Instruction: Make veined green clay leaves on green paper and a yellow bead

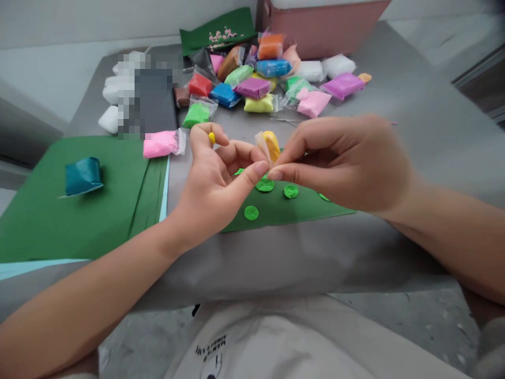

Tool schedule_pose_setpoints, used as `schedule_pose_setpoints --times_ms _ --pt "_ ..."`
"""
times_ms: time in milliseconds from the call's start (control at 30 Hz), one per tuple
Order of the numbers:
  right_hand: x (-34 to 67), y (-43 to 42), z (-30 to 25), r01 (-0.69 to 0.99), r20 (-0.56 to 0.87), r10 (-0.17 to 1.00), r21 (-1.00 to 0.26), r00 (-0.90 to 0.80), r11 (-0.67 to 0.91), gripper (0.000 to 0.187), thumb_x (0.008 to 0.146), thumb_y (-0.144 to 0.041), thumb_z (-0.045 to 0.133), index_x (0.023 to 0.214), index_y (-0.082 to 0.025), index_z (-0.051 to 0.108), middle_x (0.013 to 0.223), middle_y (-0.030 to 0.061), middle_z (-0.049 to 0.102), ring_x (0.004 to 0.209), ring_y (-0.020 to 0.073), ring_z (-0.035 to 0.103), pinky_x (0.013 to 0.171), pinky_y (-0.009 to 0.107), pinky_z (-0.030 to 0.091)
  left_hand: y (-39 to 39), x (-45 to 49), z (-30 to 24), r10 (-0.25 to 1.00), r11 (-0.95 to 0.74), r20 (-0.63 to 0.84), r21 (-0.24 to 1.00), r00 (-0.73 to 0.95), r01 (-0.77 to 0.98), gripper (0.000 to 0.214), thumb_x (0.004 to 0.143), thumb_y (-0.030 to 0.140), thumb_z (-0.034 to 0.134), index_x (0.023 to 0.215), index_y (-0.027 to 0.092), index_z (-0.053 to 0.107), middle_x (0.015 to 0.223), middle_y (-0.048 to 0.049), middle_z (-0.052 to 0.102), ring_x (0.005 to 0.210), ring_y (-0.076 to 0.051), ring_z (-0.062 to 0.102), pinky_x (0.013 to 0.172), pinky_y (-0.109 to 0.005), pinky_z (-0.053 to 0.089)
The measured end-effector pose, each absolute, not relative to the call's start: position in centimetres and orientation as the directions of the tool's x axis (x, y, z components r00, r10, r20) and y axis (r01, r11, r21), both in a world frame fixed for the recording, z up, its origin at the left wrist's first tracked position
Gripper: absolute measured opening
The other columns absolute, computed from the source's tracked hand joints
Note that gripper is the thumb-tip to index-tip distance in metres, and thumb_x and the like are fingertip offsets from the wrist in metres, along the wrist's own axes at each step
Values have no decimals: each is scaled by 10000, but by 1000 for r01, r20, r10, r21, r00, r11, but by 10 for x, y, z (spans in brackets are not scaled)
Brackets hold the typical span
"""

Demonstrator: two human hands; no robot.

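Observation:
Both hands meet above a dark green sheet (284,210) on the grey table. My right hand (347,163) pinches a small clear packet of yellow clay (270,146) between thumb and fingers. My left hand (215,181) touches the same packet with thumb and fingertips, and a tiny yellow clay ball (212,138) sits pinched against its bent index finger. Under the hands, several flat light-green clay discs (265,185) lie on the green sheet.
A heap of coloured clay packets (252,87) lies at the back, with a pink packet (161,143) and a green one (197,113) nearer. A teal packet (82,175) rests on a large green sheet (71,210) at left. A pink bin (323,26) stands behind.

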State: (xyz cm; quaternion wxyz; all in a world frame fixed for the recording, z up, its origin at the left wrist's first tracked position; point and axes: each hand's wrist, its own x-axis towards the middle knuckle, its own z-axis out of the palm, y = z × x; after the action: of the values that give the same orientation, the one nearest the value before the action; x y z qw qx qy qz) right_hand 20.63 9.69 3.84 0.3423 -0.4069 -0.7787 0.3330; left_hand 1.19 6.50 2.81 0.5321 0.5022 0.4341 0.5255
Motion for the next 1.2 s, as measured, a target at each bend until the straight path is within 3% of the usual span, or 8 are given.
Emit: schedule_pose_setpoints --times_ms 200,333,400,600,767,900,1067,1200 --pt "208 100 28 410 442 690 -575 -573 708 254 973 -287 785 733 -271 703 751 -3 697 713 173 641 676 342 511 67 7 18 989 -46 64 990 132 -135 448 875 50 703 931 288 327 754 94 689 768 -117 692 804 -264 571" --pt "210 102 18 352 625 449 -282 -639 893 230 1030 -173 670 805 -220 684 821 5 726 768 153 686 659 283 524 71 4 -3 939 -312 311 950 146 -13 491 894 189 755 981 304 285 829 101 664 788 -134 725 709 -272 606" --pt "210 103 15 335 653 408 -242 -638 911 216 1028 -161 673 817 -207 665 791 3 701 734 138 657 638 267 511 75 3 -12 893 -427 412 903 183 52 455 950 227 712 1012 313 270 815 110 613 732 -123 704 662 -265 600" --pt "207 104 22 291 625 463 -364 -628 885 244 1012 -168 647 809 -230 528 726 -24 546 628 124 500 597 288 425 76 -1 -12 755 -653 609 733 244 190 363 1041 259 626 1027 315 267 897 75 529 810 -123 717 684 -267 585" --pt "212 106 30 358 594 576 -454 -561 816 229 972 -140 576 804 -249 464 692 -33 447 596 142 366 632 336 377 72 0 -9 688 -725 687 642 232 250 322 1062 283 612 1074 319 293 978 43 430 696 -76 599 571 -216 523" --pt "214 108 29 381 616 614 -482 -493 789 215 954 -178 639 811 -247 493 768 -4 572 670 159 488 660 344 422 80 -3 -9 602 -791 775 546 193 274 377 1056 337 699 1109 305 328 1053 26 451 709 -62 604 593 -221 545" --pt "208 98 29 222 578 574 -565 -580 795 193 983 -187 617 833 -249 513 804 -7 592 678 144 547 607 316 454 85 -12 -5 419 -871 851 280 317 403 678 886 528 921 1185 305 355 1346 -102 630 1276 -297 691 956 -458 638" --pt "208 90 34 222 552 591 -592 -588 774 208 965 -153 617 813 -256 519 784 -3 612 708 160 580 627 334 459 78 -17 -4 543 -820 708 331 451 468 453 992 417 792 1276 273 469 1217 -94 649 1038 -236 724 848 -418 635"
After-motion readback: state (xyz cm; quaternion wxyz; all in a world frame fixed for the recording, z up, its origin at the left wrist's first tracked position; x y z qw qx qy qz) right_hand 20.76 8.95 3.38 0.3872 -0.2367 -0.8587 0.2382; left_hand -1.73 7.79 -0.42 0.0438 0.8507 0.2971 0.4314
